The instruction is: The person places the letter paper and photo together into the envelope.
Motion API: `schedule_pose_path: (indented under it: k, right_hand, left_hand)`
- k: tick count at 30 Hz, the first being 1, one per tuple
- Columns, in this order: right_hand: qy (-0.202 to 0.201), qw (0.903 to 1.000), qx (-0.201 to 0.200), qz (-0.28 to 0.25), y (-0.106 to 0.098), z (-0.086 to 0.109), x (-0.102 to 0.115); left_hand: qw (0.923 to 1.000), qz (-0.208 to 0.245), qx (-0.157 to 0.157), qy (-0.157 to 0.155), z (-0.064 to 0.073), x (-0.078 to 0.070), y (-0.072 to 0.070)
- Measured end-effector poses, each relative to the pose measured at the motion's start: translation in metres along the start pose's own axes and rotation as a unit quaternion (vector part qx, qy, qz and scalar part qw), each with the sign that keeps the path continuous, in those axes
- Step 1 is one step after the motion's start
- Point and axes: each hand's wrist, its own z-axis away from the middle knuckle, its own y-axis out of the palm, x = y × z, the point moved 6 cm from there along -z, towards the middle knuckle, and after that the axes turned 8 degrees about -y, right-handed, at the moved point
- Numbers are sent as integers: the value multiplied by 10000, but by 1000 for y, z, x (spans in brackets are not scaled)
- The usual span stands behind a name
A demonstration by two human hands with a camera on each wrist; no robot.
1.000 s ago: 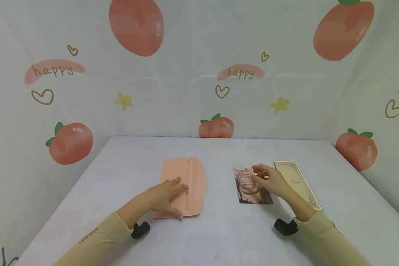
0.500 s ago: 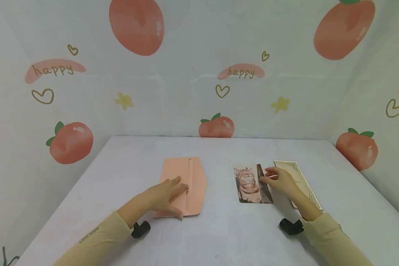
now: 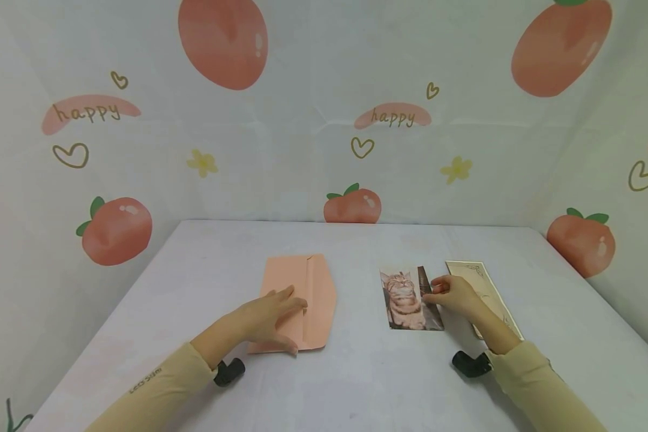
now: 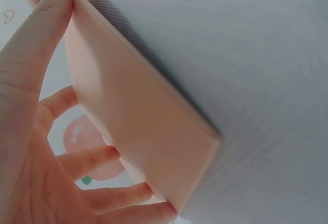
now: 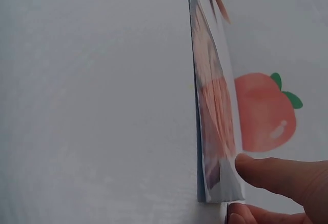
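Landmark: the envelope point(image 3: 317, 303). It lies on the table point(image 3: 356, 384), flap side facing the photo point(image 3: 404, 303). The photo lies to the right of the envelope, apart from it. The card point(image 3: 487, 291) lies beyond the photo, farther right of the envelope and partly covered from view by the right hand point(image 3: 458, 296).

Left hand point(image 3: 264, 317): on the envelope, fingers spread, thumb at its near edge. It has not shifted over the last second, nor has the envelope.

Right hand: apart from the left hand. A second ago it covered the upper part of the photo; it is now at the photo's edge farthest from the envelope, thumb on the surface and fingers just beside the edge. Whether it clamps the photo cannot be told. The right wrist view shows more than one layer at the photo's edge; separate sheets cannot be confirmed.

Effect of the change: the photo's face is exposed. In judgement, the work is now at that edge, with the photo outside the envelope and the envelope steadied.
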Motion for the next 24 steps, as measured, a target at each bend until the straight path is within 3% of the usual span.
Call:
schedule_pose_path:
  k: [24]
  right_hand:
    - [303, 9993, 86, -188, -2, -1, -1]
  left_hand:
    - [10000, -2, -3, -10, -1, 0, 1]
